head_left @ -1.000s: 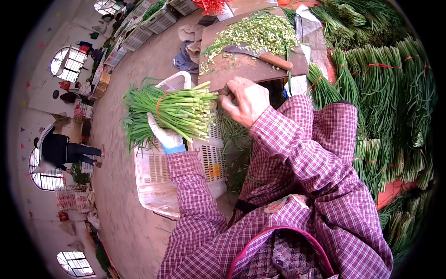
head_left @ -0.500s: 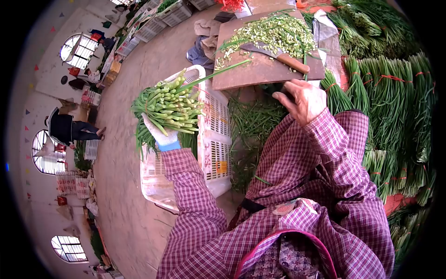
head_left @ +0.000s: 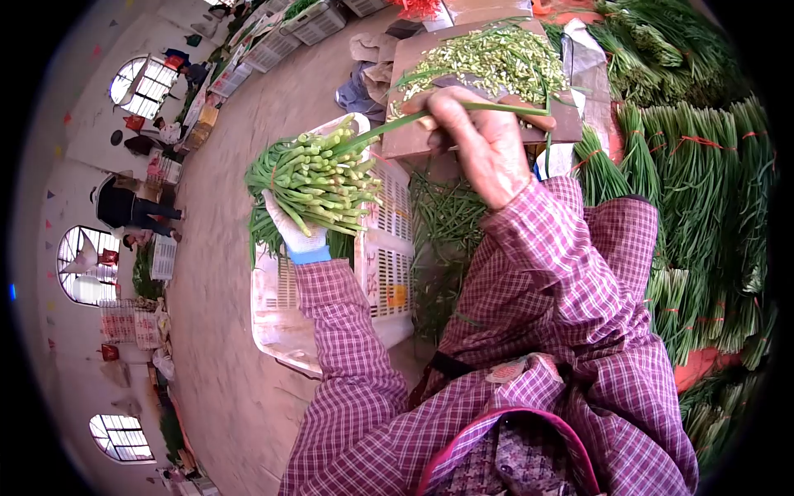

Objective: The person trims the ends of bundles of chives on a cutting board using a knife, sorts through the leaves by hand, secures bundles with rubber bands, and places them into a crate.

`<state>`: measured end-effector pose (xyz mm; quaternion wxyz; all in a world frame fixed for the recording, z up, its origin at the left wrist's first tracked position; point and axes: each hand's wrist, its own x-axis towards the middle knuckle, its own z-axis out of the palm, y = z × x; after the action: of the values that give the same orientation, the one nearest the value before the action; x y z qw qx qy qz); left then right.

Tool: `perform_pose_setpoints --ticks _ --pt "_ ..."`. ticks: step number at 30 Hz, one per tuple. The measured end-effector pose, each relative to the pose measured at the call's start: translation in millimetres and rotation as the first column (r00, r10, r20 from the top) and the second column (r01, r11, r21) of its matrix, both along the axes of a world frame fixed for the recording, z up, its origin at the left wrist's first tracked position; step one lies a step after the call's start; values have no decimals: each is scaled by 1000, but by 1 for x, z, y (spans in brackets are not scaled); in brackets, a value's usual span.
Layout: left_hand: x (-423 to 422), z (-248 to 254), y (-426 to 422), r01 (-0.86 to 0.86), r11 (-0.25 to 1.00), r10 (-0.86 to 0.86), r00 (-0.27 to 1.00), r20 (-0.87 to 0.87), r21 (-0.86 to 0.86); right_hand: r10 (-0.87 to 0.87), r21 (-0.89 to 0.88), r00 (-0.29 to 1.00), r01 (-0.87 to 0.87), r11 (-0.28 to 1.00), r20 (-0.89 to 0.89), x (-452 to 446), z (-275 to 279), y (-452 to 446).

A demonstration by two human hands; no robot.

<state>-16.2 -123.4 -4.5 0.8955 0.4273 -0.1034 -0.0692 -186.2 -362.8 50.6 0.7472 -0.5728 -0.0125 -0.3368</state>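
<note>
My left hand (head_left: 294, 231), in a white glove with a blue cuff, is closed round a thick bundle of garlic scapes (head_left: 318, 178), its pale cut ends facing right. The bundle is above a white plastic crate (head_left: 389, 269). My bare right hand (head_left: 481, 145) pinches one long garlic scape (head_left: 389, 128) that runs from the bundle past my fingers, its far end bent down. Behind that hand is a wooden board (head_left: 407, 56) heaped with chopped green pieces (head_left: 496, 58). A knife (head_left: 539, 121) lies on it, partly hidden by my hand.
Tied bundles of long green stalks (head_left: 703, 174) are stacked on the right. Loose green trimmings (head_left: 447, 211) lie between the crate and my legs. Cloths (head_left: 364, 87) sit left of the board. Across the floor, a person (head_left: 124, 207) stands near more crates (head_left: 314, 25).
My right hand has moved left and up from the board's front edge and now grips the long scape. The bundle in my left hand has shifted slightly right.
</note>
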Motion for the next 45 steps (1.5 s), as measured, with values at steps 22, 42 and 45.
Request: perform_pose_setpoints --ticks 22,42,45 --pt "-9 -3 -18 46 982 -65 993 -97 -183 -283 -712 937 54 700 -206 9 -12 42" --pt "-38 23 -45 -117 961 74 982 -175 -250 -362 -664 928 218 715 -86 -9 -26 62" --pt "-44 25 -49 -107 960 72 987 -143 -259 -387 -643 909 206 737 -153 -5 -31 60"
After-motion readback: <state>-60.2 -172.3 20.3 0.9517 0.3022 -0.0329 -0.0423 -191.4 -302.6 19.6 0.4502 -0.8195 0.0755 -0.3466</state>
